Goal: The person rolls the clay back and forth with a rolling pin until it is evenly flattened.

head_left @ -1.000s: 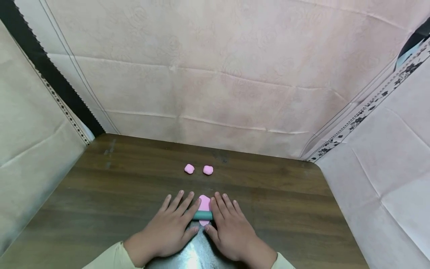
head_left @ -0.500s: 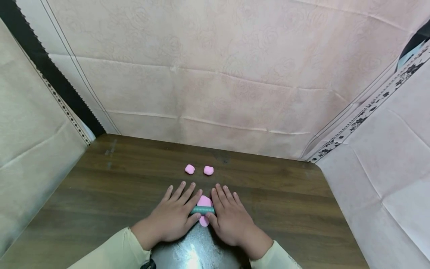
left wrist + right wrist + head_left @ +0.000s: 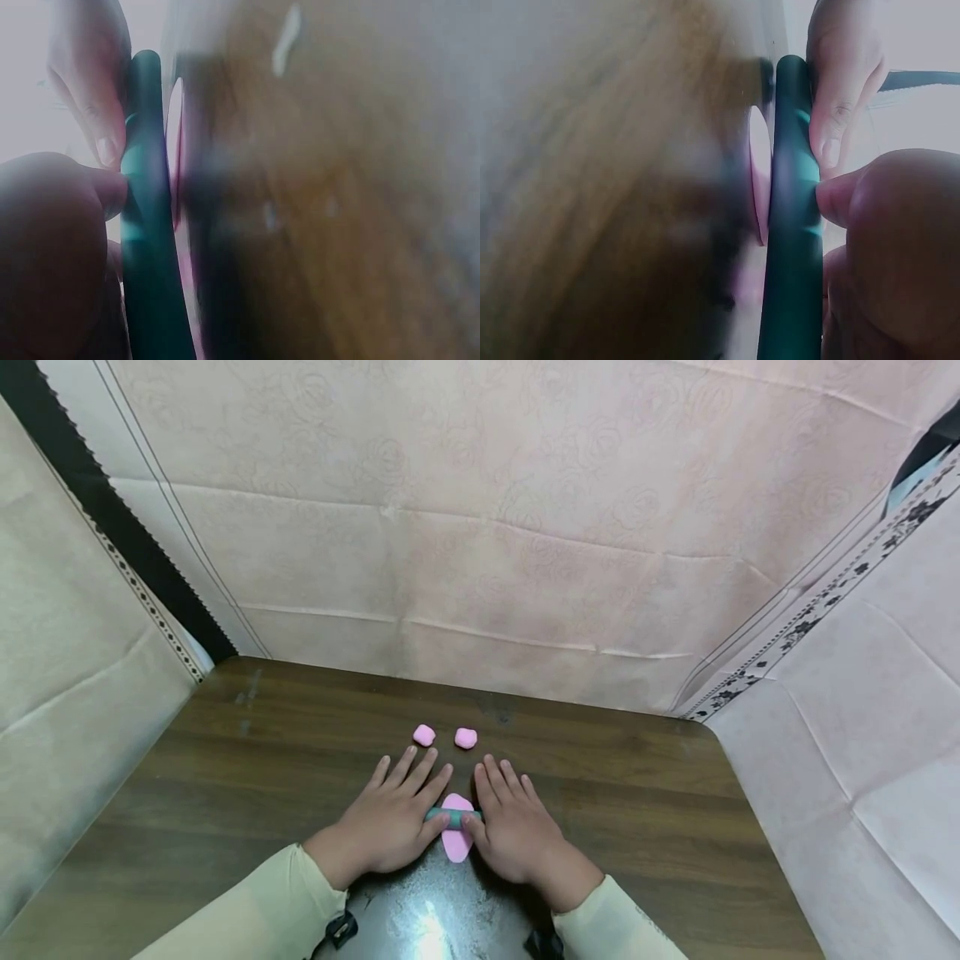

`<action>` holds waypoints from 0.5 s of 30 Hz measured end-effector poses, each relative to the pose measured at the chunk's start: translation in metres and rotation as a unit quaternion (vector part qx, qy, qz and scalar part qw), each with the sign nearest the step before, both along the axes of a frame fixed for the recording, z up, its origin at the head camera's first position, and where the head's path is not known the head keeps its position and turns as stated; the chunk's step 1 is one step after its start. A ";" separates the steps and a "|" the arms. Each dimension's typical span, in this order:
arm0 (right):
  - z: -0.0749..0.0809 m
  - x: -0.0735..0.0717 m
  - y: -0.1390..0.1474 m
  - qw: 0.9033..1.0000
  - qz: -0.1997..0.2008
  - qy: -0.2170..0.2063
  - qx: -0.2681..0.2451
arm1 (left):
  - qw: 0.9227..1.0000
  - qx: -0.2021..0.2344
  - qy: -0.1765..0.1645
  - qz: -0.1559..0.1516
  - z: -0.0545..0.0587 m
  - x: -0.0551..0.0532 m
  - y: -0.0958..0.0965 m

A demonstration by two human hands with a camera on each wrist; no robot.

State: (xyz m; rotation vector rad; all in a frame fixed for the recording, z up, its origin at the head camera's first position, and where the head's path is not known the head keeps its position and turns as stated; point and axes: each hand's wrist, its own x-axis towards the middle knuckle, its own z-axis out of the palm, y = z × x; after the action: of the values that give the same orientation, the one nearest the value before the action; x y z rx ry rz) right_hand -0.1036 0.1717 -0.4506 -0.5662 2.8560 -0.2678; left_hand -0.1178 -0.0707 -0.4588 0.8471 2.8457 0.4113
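A short teal rolling rod (image 3: pixel 454 819) lies crosswise over a flattened oval of pink clay-like dough (image 3: pixel 457 846). My left hand (image 3: pixel 386 822) rests on the rod's left part, palm down, fingers straight and spread. On the right part lies my right hand (image 3: pixel 521 835), also flat, its fingers pointing away from me. Both thumbs come in over the rod near its middle. In each wrist view the rod (image 3: pixel 154 225) stands out close up, and the thin edge of the pink piece (image 3: pixel 760 176) shows beneath it. The rod's ends are hidden under the hands in the head view.
Two small pink lumps (image 3: pixel 423 735) sit side by side on the brown wooden table (image 3: pixel 622 793), just beyond the fingertips. Glare lies on a dark glossy area (image 3: pixel 420 910) between the forearms. Pale patterned cloth (image 3: pixel 480 568) hangs along the back and both sides.
Both hands have slid forward, away from me, and the rod has rolled forward with them over the pink piece. More of its near part shows now. The two lumps have stayed put.
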 end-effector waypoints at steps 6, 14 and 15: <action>0.002 -0.006 -0.002 1.000 -0.011 -0.002 0.000 | 1.000 0.000 0.015 0.000 0.002 -0.005 0.000; 0.001 -0.016 -0.004 0.999 -0.032 0.007 -0.004 | 1.000 0.000 0.017 0.012 0.003 -0.014 0.004; 0.000 -0.017 -0.004 0.999 -0.034 0.007 -0.004 | 1.000 -0.001 0.017 0.013 0.003 -0.016 0.005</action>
State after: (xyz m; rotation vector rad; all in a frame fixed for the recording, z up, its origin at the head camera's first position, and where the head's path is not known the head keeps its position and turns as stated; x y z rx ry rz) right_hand -0.1205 0.1679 -0.4504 -0.4746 2.8927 -0.2877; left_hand -0.1336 -0.0662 -0.4556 0.8248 2.8917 0.4015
